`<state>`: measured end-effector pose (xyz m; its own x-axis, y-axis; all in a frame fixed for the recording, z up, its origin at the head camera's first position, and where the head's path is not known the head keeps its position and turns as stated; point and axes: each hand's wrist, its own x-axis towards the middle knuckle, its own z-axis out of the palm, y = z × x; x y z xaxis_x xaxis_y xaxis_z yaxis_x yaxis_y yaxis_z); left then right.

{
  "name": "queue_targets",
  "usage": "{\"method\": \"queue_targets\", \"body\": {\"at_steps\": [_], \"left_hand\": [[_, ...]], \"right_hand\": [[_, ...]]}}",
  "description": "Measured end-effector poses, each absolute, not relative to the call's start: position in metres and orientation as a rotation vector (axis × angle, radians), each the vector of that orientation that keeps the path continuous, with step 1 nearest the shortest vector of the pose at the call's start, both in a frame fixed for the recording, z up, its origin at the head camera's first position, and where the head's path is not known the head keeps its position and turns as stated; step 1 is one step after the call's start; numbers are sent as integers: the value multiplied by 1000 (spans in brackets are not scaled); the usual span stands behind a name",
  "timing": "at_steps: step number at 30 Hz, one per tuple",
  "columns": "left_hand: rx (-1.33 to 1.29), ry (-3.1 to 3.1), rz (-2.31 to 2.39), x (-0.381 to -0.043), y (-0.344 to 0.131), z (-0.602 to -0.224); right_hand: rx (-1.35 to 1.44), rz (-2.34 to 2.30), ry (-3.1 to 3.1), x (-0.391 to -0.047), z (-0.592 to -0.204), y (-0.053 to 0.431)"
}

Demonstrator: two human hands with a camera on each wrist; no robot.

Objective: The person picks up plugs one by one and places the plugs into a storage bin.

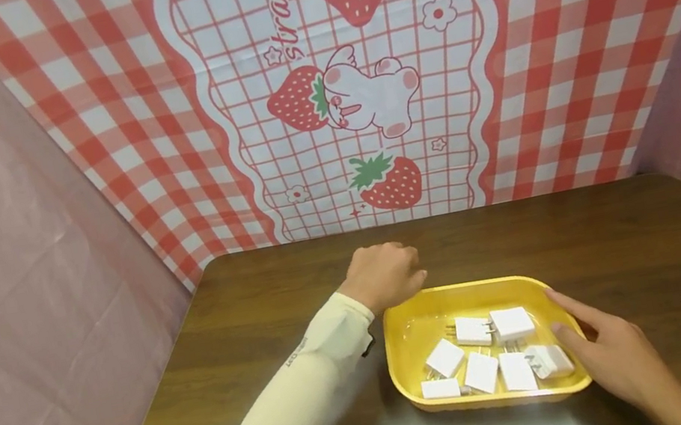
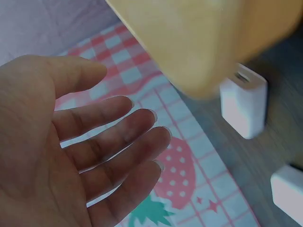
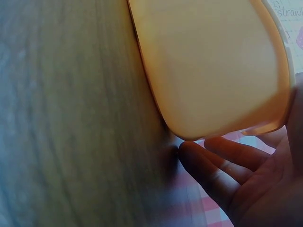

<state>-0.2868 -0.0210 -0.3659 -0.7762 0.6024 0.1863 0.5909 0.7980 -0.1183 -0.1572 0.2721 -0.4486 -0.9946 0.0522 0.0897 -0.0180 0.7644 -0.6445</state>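
Observation:
A yellow plastic tray (image 1: 483, 400) stands on the brown table with several white charger plugs (image 1: 517, 371) in it, some showing metal prongs. My left hand (image 1: 386, 275), beyond a cream sleeve, is over the tray's far left corner. In the left wrist view its fingers (image 2: 120, 135) are spread and loosely bent, holding nothing. Past the tray corner there, a white charger plug (image 2: 244, 104) with a port stands on the brown surface, and another (image 2: 289, 191) is partly cut off. My right hand (image 1: 617, 346) grips the tray's right side, thumb over the rim, fingers (image 3: 213, 175) against the outside.
The wooden table (image 1: 249, 312) extends around the tray. Behind it hangs a red-and-white checked cloth (image 1: 565, 89) with strawberry prints. Pinkish cloth (image 1: 41, 296) covers the left side, and more hangs at the right.

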Motion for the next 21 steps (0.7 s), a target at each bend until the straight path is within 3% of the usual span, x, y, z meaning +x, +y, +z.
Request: {"method": "queue_targets", "body": {"at_steps": [21], "left_hand": [[-765,-3058,291,-326,-35,-397]], "right_hand": [[-20,1052,-2851,-157,-447,272]]}}
